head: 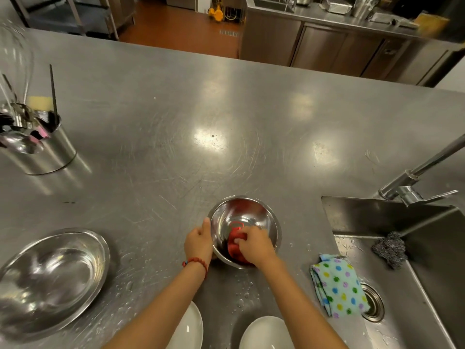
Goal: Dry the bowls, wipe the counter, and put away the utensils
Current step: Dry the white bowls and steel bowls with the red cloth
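Nearest, under the forearms, two white round ceramic bowls (266, 332) sit at the counter's front edge, one below each arm. Just beyond them the left hand (198, 241), a red bead bracelet on its wrist, wraps its fingers round the outer left wall of a small round stainless steel bowl (245, 230), thumb stretched up along the rim. The right hand (254, 244) reaches inside that bowl, fingers curled and pinching a crumpled red cloth (235, 244) against the inner wall. Water drops dot the scratched stainless steel counter (226, 109) around both wrists. Well left of the left hand stands a large wide steel bowl (51, 279), open side up. Right of the right hand a folded blue cloth with coloured dots (336, 285) lies over the edge of the steel sink (427, 285), with a dark wire scouring pad (390, 249) beyond it and a chrome tap (415, 180) further back. Far to the left, beyond the large bowl, a steel cylinder holder (44, 149) carries utensils.
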A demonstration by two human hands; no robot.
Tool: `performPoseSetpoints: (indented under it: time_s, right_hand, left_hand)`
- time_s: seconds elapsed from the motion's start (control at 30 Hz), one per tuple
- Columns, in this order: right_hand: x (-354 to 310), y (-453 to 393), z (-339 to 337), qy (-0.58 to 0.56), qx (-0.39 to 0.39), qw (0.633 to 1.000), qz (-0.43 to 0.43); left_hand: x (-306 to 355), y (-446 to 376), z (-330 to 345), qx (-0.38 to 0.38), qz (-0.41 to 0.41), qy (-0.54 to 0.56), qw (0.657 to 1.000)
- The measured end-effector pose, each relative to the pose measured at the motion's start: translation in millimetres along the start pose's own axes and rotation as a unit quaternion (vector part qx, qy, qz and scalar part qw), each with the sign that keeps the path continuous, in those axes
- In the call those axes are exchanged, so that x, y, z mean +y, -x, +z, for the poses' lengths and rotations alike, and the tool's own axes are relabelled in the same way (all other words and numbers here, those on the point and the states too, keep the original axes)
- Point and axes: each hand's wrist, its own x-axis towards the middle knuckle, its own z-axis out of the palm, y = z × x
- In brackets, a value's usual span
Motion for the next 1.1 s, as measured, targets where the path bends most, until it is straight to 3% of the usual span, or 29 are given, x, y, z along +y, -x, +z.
performPoseSetpoints:
  time_s: [0.2, 0.27, 0.37, 0.5, 0.6, 0.73, 0.8, 0.93, 1.0, 1.1]
  right_hand:
    - [-19.5, 0.3, 21.0, -0.091, 0.078, 0.992, 0.025]
    - [-17.8, 2.3, 20.6, -0.100, 0.038, 0.994, -0.024]
    - [-8.6, 2.9, 9.3, -0.080, -0.084, 0.986, -0.121]
    - [3.4, -1.3, -5.2, -0.016, -0.167, 0.978, -0.127]
    - [-3.0, 1.1, -0.2, -0.042, -0.144, 0.980, -0.131]
    - [-18.4, 9.2, 16.6, -0.189, -0.056, 0.974, -0.109]
    - [-18.6, 12.1, 17.0, -0.195, -0.054, 0.972, -0.119]
    - [-9.8, 9.4, -6.4, -0.010, -0.170, 0.969, -0.180]
    - [-4.7, 8.1, -18.9, 0.106, -0.217, 0.956, -0.167]
    - [-1.3, 6.3, -33.0, 0.243, -0.199, 0.943, -0.112]
  left_hand:
    - [-6.0, 17.6, 4.8, 0.036, 0.044, -0.048, 0.997]
    - [-3.0, 15.0, 2.8, 0.052, 0.064, -0.046, 0.996]
    - [0.1, 9.7, -3.6, 0.060, 0.106, -0.059, 0.991]
    - [-1.9, 4.4, -6.1, 0.056, 0.115, -0.056, 0.990]
    - [-2.7, 2.4, -2.6, 0.049, 0.116, -0.067, 0.990]
    - [-1.4, -1.8, -0.8, 0.043, 0.124, -0.103, 0.986]
    - [-1.2, -3.1, -1.5, 0.044, 0.128, -0.105, 0.985]
    - [-2.4, -3.4, -5.5, 0.036, 0.144, -0.096, 0.984]
    - [-2.8, -3.8, -6.4, 0.026, 0.145, -0.093, 0.985]
    - [-2.0, -3.5, -5.2, 0.015, 0.150, -0.095, 0.984]
